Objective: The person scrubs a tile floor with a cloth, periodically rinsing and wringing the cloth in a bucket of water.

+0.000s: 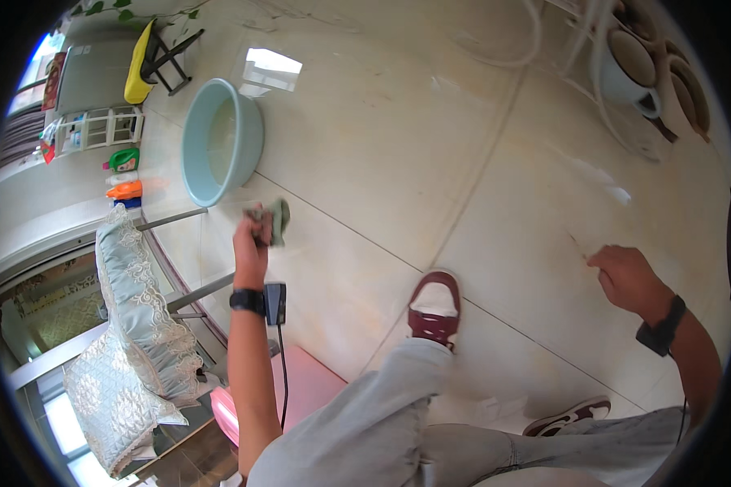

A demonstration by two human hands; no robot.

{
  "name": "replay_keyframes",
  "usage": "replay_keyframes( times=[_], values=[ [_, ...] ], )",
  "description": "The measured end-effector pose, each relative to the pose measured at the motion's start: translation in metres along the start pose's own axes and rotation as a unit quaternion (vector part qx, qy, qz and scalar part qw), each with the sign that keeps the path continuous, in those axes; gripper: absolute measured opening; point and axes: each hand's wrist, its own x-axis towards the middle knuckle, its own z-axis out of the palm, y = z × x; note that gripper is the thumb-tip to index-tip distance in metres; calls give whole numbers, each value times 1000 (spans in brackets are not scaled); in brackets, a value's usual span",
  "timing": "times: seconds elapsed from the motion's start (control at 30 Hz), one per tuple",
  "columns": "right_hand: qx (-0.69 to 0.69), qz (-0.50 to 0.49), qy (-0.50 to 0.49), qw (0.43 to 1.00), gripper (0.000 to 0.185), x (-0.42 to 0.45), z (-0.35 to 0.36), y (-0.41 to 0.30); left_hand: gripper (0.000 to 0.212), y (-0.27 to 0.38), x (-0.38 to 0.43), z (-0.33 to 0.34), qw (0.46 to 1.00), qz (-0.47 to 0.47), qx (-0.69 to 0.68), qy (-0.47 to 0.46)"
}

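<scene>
A crumpled grey-green cloth (279, 220) is gripped in my left hand (253, 246), blurred by motion. That hand is above the tiled floor, just below the pale blue plastic basin (253, 143) in the picture. The basin holds some cloudy liquid. Over on the right, my right hand (630, 277) hangs above the floor with its fingers curled. A thin brownish strand (577, 243) shows by its fingertips; whether it is held or lies on the floor I cannot tell. Both wrists wear black straps with small devices.
A yellow-seated folding stool (139, 64), a white rack (100, 129) and several detergent bottles (123, 160) stand at the left. A lace-trimmed cloth (149, 310) hangs over a metal rail. A pink plastic item (304, 371) is beside my leg. White cups (627, 67) stand upper right.
</scene>
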Motion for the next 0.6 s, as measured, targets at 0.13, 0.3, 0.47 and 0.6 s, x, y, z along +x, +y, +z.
replay_keyframes(
  times=[0.13, 0.3, 0.47, 0.6],
  values=[
    [-4, 70, 79, 994, 18, -15, 9, -1, 22, 52, 89, 42, 989, 140, 13, 54],
    [-16, 184, 92, 978, 17, -46, 34, -2, 37, 89, 173, 15, 831, 343, 417, 134],
    [-68, 224, 44, 971, 16, -45, 24, -10, 52, 41, 180, 26, 791, 199, 579, 20],
    [-43, 253, 42, 966, 16, -4, 13, -17, 38, 43, 174, 18, 742, 272, 612, 29]
  ],
)
